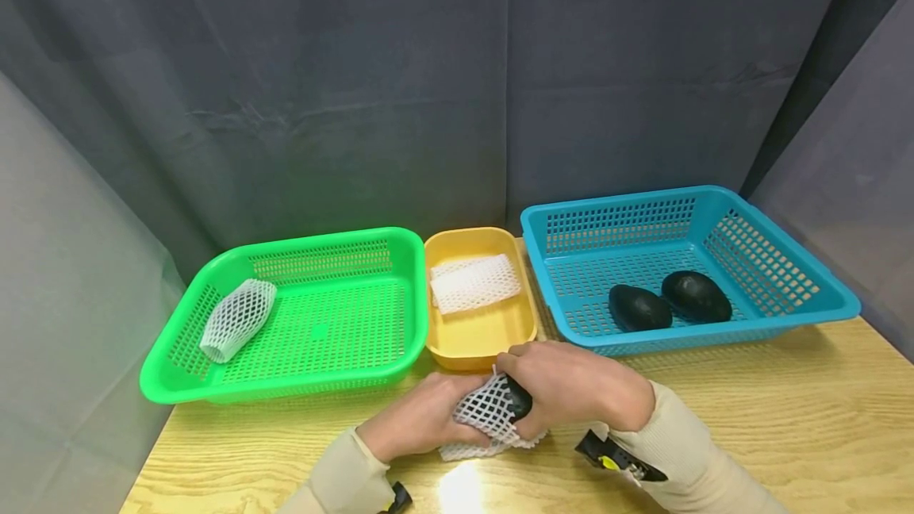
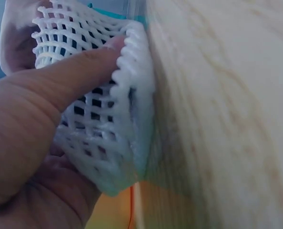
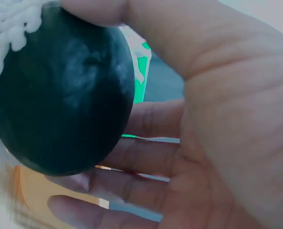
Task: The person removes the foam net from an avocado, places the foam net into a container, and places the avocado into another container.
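A dark, smooth avocado [image 1: 520, 398] sits partly inside a white foam net sleeve [image 1: 485, 411], just in front of the yellow basket. My left hand [image 1: 433, 412] grips the sleeve, its thumb lying across the mesh in the left wrist view. From the other side, my right hand [image 1: 571, 385] holds the bare end of the avocado between thumb and fingers. The right wrist view shows the exposed avocado [image 3: 65, 95] large, with the sleeve's edge [image 3: 17, 28] over its upper left. More white foam mesh [image 1: 467, 450] shows beneath the hands, close to the tabletop.
At the left, a green basket [image 1: 286, 387] contains one net-wrapped dark item [image 1: 239, 320]. The yellow basket [image 1: 481, 339] in the middle holds flat white foam nets [image 1: 474, 284]. Two bare avocados [image 1: 696, 297] lie in the blue basket [image 1: 800, 316]. Dark curtain [image 1: 393, 86] hangs behind.
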Tool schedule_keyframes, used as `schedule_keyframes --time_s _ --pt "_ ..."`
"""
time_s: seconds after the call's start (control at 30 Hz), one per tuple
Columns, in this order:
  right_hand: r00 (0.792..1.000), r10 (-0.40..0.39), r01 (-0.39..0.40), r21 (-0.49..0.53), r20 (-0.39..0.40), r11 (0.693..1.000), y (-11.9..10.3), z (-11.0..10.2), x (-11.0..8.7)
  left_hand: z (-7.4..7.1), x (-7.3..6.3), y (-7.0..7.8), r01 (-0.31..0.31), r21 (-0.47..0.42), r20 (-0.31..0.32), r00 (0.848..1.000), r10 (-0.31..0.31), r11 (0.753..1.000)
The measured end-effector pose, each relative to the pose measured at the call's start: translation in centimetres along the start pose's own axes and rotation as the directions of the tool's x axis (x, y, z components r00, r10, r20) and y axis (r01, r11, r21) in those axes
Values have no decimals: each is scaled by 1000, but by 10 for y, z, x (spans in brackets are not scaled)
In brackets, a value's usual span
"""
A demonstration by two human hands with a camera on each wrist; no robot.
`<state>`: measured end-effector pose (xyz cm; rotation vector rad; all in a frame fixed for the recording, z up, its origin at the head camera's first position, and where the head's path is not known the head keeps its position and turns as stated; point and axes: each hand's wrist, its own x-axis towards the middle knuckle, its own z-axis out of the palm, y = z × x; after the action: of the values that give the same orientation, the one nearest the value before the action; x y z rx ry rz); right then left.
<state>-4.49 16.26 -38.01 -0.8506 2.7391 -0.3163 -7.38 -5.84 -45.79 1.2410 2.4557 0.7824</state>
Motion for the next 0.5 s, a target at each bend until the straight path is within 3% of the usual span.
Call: schedule_keyframes --time_s 0.5 --pt "1000 13 -13 12 1 1000 -2 -4 -5 -1 0 2 -6 3 -1 1000 6 1000"
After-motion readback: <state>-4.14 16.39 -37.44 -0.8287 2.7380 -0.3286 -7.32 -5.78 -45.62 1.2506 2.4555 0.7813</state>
